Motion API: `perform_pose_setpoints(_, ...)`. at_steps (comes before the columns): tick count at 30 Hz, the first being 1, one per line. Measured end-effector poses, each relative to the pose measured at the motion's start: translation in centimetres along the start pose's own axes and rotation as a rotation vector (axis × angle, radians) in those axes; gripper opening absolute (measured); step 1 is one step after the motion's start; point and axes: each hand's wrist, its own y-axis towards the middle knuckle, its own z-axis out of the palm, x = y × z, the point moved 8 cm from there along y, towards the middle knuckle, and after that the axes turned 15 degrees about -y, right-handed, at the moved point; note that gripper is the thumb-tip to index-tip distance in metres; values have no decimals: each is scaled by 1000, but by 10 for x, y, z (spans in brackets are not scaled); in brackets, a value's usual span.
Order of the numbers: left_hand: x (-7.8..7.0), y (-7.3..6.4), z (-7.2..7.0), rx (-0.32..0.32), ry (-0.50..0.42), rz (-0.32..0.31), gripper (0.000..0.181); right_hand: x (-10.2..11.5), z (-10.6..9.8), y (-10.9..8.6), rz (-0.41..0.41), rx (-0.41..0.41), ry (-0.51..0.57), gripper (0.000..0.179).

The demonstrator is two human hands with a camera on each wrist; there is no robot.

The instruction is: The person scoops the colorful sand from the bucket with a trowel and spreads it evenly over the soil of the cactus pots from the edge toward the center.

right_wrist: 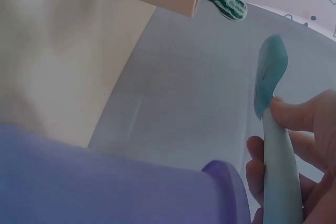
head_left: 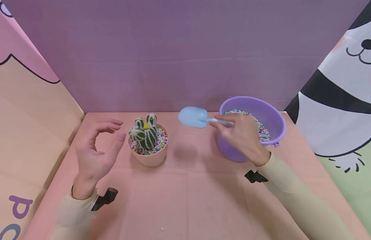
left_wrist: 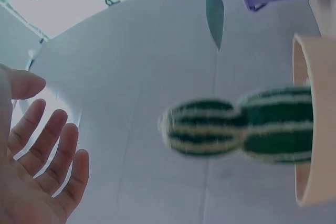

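My right hand [head_left: 242, 135] grips the white handle of a small light-blue toy shovel [head_left: 192, 117], held in the air in front of the bucket with its blade pointing left. No beads show on the blade. A purple bucket [head_left: 273, 121], partly hidden by that hand, contains small multicoloured beads [head_left: 263, 132]. Left of centre stands a peach pot [head_left: 151, 160] with a green, white-striped cactus [head_left: 146, 138] set among similar beads [head_left: 162, 140]. Beside the pot, on its left, my left hand [head_left: 95, 150] is raised, fingers loosely curved and apart from it, holding nothing.
A pink tabletop [head_left: 185, 200] lies beneath everything, with one tiny white bead [head_left: 162, 229] near its front. A purple wall [head_left: 185, 60] rises behind. Printed panels flank both sides, the right one with a panda [head_left: 338, 110].
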Motion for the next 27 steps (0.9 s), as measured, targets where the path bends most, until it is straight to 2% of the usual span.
perform_pose_setpoints(3,-3,-3,17,63,4,32,25,-4,-4,-1,7,-28,8,23)
perform_pose_setpoints(6,-3,-9,38,157,-10,48,21,-9,-7,-3,6,-56,20,23)
perform_pose_setpoints(10,3,-20,68,276,-25,34,13,-18,-11,-5,8,-100,24,22)
perform_pose_setpoints(14,13,-32,92,340,-30,10,11,-26,-18,-6,14,-135,1,22)
perform_pose_setpoints(19,30,-51,122,428,-29,-49,15,-38,-25,-7,8,-159,-17,22)
perform_pose_setpoints(22,42,-60,139,486,-7,-114,15,-49,-30,-8,10,-177,-23,24)
perform_pose_setpoints(27,59,-68,163,550,27,-217,13,-68,-41,-9,2,-217,-81,26)
